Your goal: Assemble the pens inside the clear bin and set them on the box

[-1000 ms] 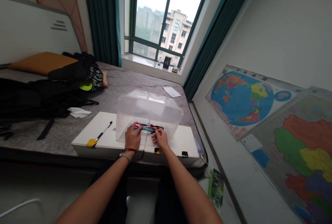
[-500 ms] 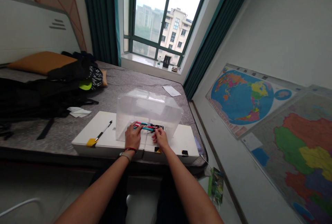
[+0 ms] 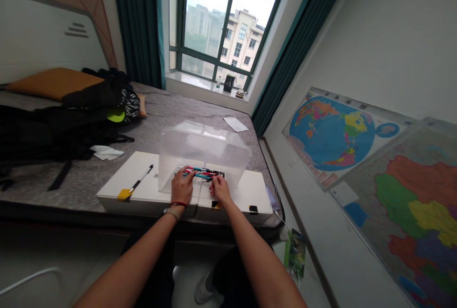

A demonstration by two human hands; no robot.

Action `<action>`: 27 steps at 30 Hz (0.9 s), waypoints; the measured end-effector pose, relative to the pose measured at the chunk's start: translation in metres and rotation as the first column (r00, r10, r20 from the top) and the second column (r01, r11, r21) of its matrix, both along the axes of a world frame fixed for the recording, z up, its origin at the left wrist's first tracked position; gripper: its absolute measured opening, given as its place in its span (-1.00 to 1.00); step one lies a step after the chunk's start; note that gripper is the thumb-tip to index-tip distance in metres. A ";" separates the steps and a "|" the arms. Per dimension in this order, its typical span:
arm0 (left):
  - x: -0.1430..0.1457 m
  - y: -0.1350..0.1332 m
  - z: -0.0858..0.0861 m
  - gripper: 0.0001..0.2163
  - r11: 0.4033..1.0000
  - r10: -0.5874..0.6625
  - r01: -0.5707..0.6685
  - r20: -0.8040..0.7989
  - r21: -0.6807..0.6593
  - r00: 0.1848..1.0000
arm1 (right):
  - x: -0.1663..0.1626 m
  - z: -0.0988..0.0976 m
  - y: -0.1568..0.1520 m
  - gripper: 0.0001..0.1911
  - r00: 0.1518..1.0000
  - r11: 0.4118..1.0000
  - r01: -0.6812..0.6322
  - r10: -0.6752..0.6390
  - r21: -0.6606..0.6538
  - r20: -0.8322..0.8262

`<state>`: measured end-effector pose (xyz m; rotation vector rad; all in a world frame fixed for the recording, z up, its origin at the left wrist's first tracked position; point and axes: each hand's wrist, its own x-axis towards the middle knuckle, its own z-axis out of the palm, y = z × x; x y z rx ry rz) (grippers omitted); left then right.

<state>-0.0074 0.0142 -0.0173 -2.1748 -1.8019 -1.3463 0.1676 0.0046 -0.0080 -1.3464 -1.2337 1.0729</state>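
Several pens (image 3: 204, 173) in blue, red and black lie sideways in a loose bundle at the mouth of a clear plastic bin (image 3: 224, 150), which rests on its side with its opening toward me. My left hand (image 3: 183, 187) is closed at the left end of the bundle, thumb and fingers on the pens. At the right end, my right hand (image 3: 220, 189) has its fingers curled together against the pens; its fingertips are partly hidden. A single black-and-white pen (image 3: 141, 179) lies apart on the left white box (image 3: 123, 174).
A second white box (image 3: 252, 186) stands right of the first, both with yellow-and-black tape at the front edge. They sit on a grey mattress (image 3: 185, 103). Black bags (image 3: 53, 132) and a crumpled tissue (image 3: 106, 152) lie left; a white paper (image 3: 235, 124) lies behind the bin.
Both hands stay at the pens with barely any movement. The view has shifted slightly, and a shoe now shows on the floor below.
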 end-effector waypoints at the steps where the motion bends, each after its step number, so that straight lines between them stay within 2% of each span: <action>1: 0.000 0.000 0.000 -0.71 1.000 -0.003 0.003 -0.005 0.001 1.000 | 0.000 0.000 0.000 -0.62 1.000 1.000 0.003 -0.003 0.002 0.006; 7: 0.000 -0.001 0.002 -0.73 1.000 -0.021 0.021 -0.019 0.017 1.000 | -0.003 -0.001 -0.003 -0.65 0.994 0.994 0.108 -0.108 0.007 0.006; 10: 0.000 -0.001 0.001 -0.75 0.998 -0.063 0.064 -0.035 0.026 0.997 | -0.006 0.000 -0.009 -0.65 0.985 0.985 0.154 -0.160 0.081 0.066; 13: -0.001 -0.001 0.000 -0.77 0.994 -0.101 0.103 -0.053 0.028 0.993 | -0.009 0.000 -0.014 -0.64 0.971 0.981 0.128 -0.154 0.144 0.184; 16: 0.000 -0.001 -0.001 -0.78 0.994 -0.105 0.107 -0.073 0.024 0.992 | -0.009 0.002 -0.015 -0.64 0.968 0.985 0.118 -0.143 0.129 0.205; 19: 0.000 -0.001 -0.001 -0.77 0.995 -0.096 0.097 -0.085 0.011 0.992 | -0.008 0.003 -0.016 -0.38 0.972 0.981 0.147 -0.167 0.126 0.164; 21: -0.001 -0.001 -0.002 -0.76 0.996 -0.094 0.095 -0.091 -0.001 0.991 | -0.007 0.004 -0.017 -0.30 0.971 0.982 0.115 -0.143 0.151 0.192; 27: -0.003 0.000 -0.002 -0.75 0.994 -0.109 0.106 -0.101 -0.032 0.989 | -0.004 0.002 -0.016 -0.41 0.950 0.986 0.038 -0.086 0.162 0.300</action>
